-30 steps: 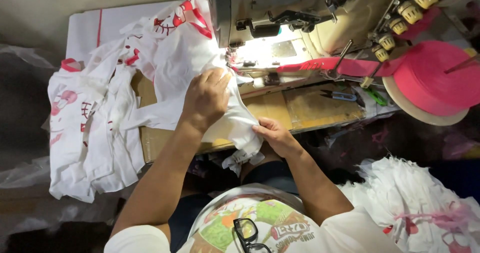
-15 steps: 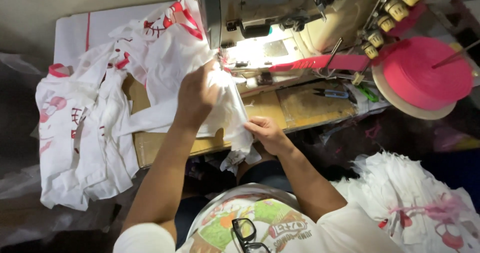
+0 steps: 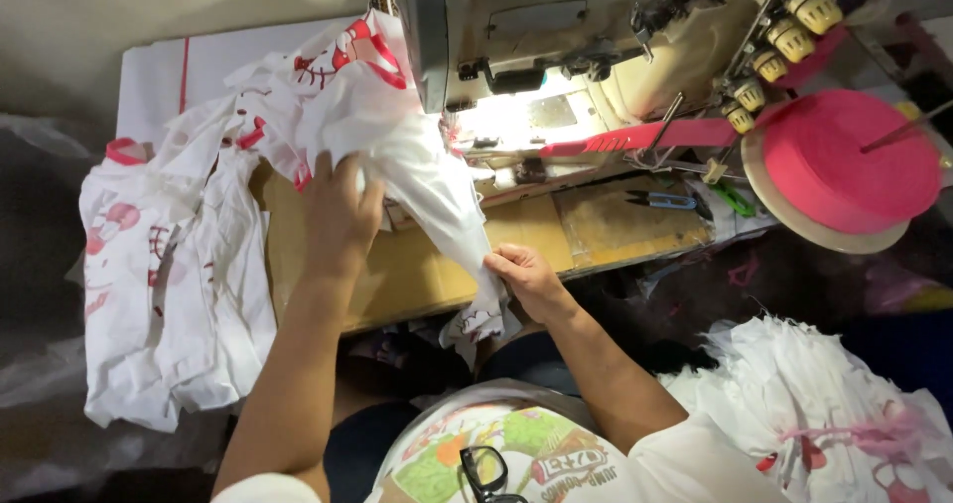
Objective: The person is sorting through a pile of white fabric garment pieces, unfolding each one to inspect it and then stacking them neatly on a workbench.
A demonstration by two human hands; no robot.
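A white garment with red print lies stretched from the sewing machine down toward me. My left hand presses flat on its upper part, just left of the lit needle area. Near the table's front edge, my right hand pinches the garment's lower end, which hangs over the wooden table. A pink tape runs from a large pink roll into the machine.
A heap of white printed garments drapes over the table's left side. More white pieces are piled at the lower right. Blue-handled snips lie on the table right of the needle. Thread cones stand at the machine's right.
My left hand has slid left and up the garment. My right hand has pulled the lower end down, so the cloth is stretched longer. The view has shifted.
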